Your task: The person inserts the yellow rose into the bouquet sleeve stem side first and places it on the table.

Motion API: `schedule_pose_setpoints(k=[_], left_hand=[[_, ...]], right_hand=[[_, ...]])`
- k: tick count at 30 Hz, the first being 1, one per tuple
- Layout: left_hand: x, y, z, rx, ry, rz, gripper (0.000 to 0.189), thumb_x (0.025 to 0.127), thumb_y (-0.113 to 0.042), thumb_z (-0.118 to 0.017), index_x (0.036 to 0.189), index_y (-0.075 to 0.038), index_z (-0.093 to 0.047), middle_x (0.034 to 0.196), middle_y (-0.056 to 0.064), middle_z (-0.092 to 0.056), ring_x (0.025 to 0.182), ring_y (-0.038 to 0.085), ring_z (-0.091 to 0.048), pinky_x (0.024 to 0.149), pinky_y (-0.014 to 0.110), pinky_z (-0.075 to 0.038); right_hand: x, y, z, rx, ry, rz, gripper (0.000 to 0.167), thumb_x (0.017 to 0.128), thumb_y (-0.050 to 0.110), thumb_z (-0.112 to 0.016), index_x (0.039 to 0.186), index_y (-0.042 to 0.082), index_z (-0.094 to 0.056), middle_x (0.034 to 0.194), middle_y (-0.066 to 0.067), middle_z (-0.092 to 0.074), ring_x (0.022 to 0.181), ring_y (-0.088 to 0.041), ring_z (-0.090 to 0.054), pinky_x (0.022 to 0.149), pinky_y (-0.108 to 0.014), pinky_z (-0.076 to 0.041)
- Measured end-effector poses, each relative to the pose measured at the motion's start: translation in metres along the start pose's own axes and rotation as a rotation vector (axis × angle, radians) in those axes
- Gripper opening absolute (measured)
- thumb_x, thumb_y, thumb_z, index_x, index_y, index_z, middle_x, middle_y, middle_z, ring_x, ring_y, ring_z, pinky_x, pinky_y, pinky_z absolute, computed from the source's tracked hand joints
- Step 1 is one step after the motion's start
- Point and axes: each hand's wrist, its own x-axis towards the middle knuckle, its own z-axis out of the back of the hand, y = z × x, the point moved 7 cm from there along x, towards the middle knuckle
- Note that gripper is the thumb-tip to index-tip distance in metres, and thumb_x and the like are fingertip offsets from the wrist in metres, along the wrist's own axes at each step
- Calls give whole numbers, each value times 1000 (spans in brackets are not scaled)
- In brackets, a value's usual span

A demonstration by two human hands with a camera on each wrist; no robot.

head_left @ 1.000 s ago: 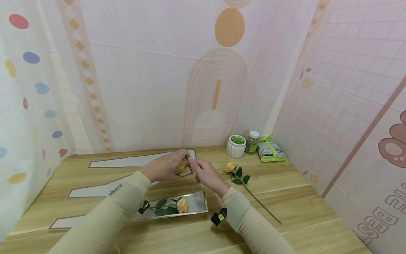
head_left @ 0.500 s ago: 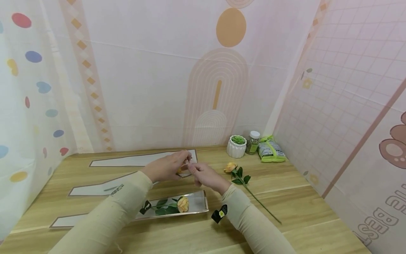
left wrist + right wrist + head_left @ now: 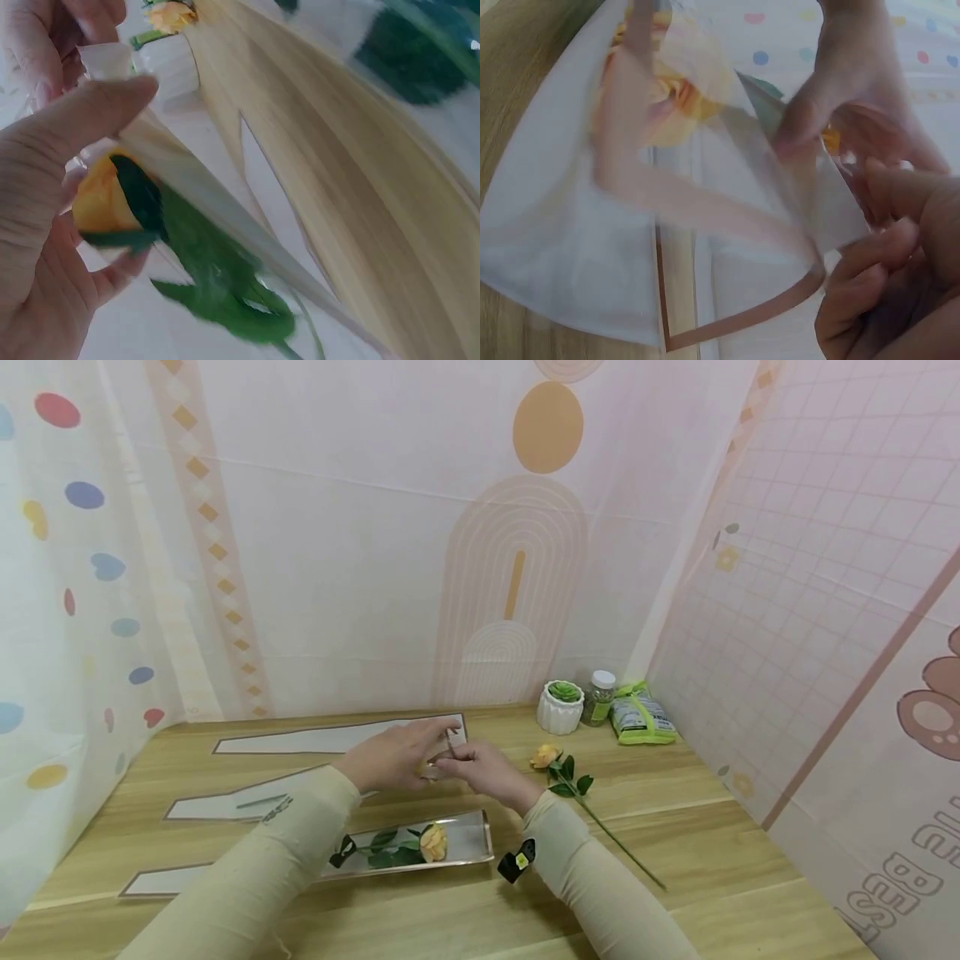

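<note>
In the head view my left hand (image 3: 393, 756) and right hand (image 3: 491, 777) meet above the middle of the table. My left hand's thumb and fingers lie round a clear flower sleeve (image 3: 225, 210) in the left wrist view. Inside it is a yellow rose (image 3: 109, 199) with green leaves. My right hand (image 3: 896, 281) pinches the mouth edge of this sleeve, close to the left fingertips; its exact grip is partly hidden. Below the hands, another yellow rose (image 3: 432, 843) lies in a clear sleeve (image 3: 472, 839) with a pinkish-brown rim.
A loose yellow rose (image 3: 546, 756) with a long stem lies right of the hands. White sleeves with brown borders (image 3: 300, 742) lie flat at left. Along the back stand a potted succulent (image 3: 560, 710), a jar (image 3: 598, 700) and a green wipes packet (image 3: 642, 717).
My left fingers have lifted and spread from the right fingertips, and a thin strip of the sleeve edge shows between them. The held rose is more hidden. A thin grey-green stem shows beside the left sleeve.
</note>
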Motion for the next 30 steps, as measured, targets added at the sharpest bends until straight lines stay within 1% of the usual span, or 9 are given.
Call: schedule_pose_setpoints(k=[5,8,10,13,18,21,24,27,30], left_hand=[[-17,29,-13,-51,101,182,130,71,-25,-95,164,-18,-5,153,19,-44,128,36,-53,102,60,-45],[-36,47,-22,-67,182,256,121,73,-32,-92,163,-14,-13,152,22,-44,134,42,-46,101,69,-40],[-49,58,-30,-72,229,276,107,77,-35,-89,160,-11,-26,150,22,-47,136,44,-45,102,69,-39],[-71,77,-39,-110,255,275,87,84,-33,-83,153,-6,-39,147,22,-51,133,45,-48,105,64,-41],[-108,99,-40,-132,257,310,72,89,-32,-77,148,-3,-48,148,26,-49,133,50,-46,107,65,-38],[-128,104,-40,-162,292,356,76,94,-41,-70,153,-3,-41,155,29,-37,139,57,-33,106,72,-31],[-143,108,-42,-203,323,390,82,97,-50,-61,158,-4,-32,161,30,-23,142,61,-18,102,78,-28],[-148,111,-44,-226,306,394,83,98,-54,-58,160,-8,-28,163,26,-19,143,60,-15,98,81,-28],[-149,113,-45,-240,286,396,83,96,-54,-60,160,-9,-30,163,26,-20,143,60,-15,97,82,-28]], right_hand=[[-2,-4,6,-66,-58,-7,27,101,27,-64,100,5,-80,89,1,-72,67,-18,-59,61,-25,-48],[-6,-13,6,-83,-26,-67,26,101,26,-64,99,5,-80,96,-4,-74,74,-27,-66,60,-27,-49],[-9,-20,7,-92,-5,-107,27,101,27,-64,99,6,-80,96,-1,-74,77,-25,-67,61,-27,-49],[-12,-29,10,-125,11,-131,30,101,27,-64,93,1,-78,82,3,-64,70,-14,-55,58,-25,-41],[-16,-42,14,-152,46,-122,36,99,23,-66,80,-7,-71,69,3,-50,63,-10,-37,57,-25,-31],[-19,-47,16,-184,68,-125,32,99,25,-67,79,1,-76,77,7,-63,70,-6,-48,65,-23,-40],[-21,-47,15,-211,107,-124,28,99,28,-66,87,6,-79,100,2,-74,89,-11,-60,83,-30,-49],[-21,-48,17,-200,125,-149,30,102,32,-61,107,6,-78,113,-4,-73,105,-18,-63,97,-41,-49],[-18,-51,20,-167,107,-174,32,104,32,-57,112,7,-76,115,-4,-72,112,-20,-62,103,-47,-46]])
